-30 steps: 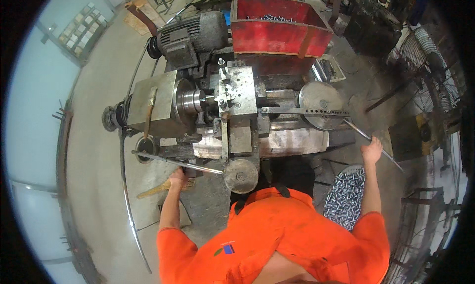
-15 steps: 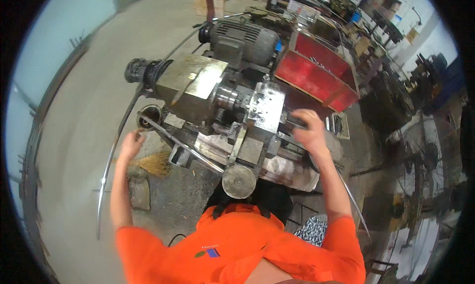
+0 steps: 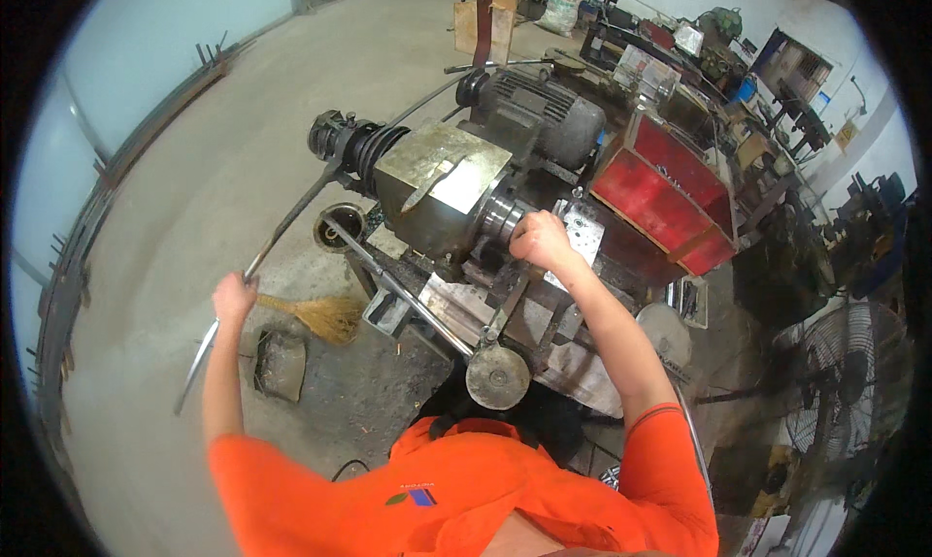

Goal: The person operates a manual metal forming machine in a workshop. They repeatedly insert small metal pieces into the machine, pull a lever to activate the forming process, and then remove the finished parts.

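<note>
Nearest, toward 5 o'clock, a round grey steel disc (image 3: 498, 375) sits at the lower end of a slim silver rod (image 3: 413, 300). At 9 o'clock the left hand (image 3: 235, 297) is closed around a long, dark-to-silver metal bar (image 3: 289, 225); half a second ago it hung apart from it, fingers loosely curled. Toward 2 o'clock the right hand (image 3: 540, 239) has moved from the far side of the drilled, bright steel block (image 3: 585, 231) to the shiny cylindrical steel chuck (image 3: 502, 217). Its fingers are bunched at the chuck's face; whether they grip anything I cannot tell. The view has swung, so the machine sits higher and more slanted than before.

Pale, stained sheets (image 3: 454, 303) cover part of the machine bed. A straw broom (image 3: 330, 318) lies at 8 o'clock on the grey concrete floor (image 3: 243, 159). Beyond the box-shaped steel headstock (image 3: 422, 203), at 11 o'clock, a ribbed grey motor (image 3: 549, 115) stands at 1 o'clock and a red open-topped bin (image 3: 650, 203) at 2. Farther off, a pale blue wall (image 3: 146, 81) rises at 10 o'clock and a whitish sack (image 3: 563, 6) stands past 12.
</note>
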{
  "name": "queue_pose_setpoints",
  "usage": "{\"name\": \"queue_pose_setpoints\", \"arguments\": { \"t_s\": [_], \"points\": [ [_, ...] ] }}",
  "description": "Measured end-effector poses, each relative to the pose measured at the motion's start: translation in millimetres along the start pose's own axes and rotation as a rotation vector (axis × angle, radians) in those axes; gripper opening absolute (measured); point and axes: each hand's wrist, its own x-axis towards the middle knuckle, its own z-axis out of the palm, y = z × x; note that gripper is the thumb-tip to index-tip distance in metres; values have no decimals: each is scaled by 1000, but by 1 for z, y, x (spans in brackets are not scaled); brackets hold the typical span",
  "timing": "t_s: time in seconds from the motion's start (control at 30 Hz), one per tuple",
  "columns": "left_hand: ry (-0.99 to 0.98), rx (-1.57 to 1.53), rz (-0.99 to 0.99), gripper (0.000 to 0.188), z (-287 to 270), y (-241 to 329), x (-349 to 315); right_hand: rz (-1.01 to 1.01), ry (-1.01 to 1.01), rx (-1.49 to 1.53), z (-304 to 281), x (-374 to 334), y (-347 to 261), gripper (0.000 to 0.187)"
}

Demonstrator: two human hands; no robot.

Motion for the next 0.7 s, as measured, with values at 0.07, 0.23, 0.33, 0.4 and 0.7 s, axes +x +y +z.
{"name": "queue_pose_setpoints", "arguments": {
  "t_s": [0.07,0.23,0.33,0.4,0.7],
  "points": [
    [-25,-48,-56,38,0,4,11,12,-21,-8,-3,-2,-3,23],
    [-29,-124,-113,37,-21,64,-48,-9,16,-58,-2,-3,4,20],
    [6,-140,-101,36,-23,94,-88,2,81,-99,10,0,7,19],
    [20,-161,-93,33,-34,110,-105,-2,132,-83,8,-4,6,20],
    [5,-178,-36,29,-20,95,-79,230,398,-150,-129,-60,86,45]
  ]
}}
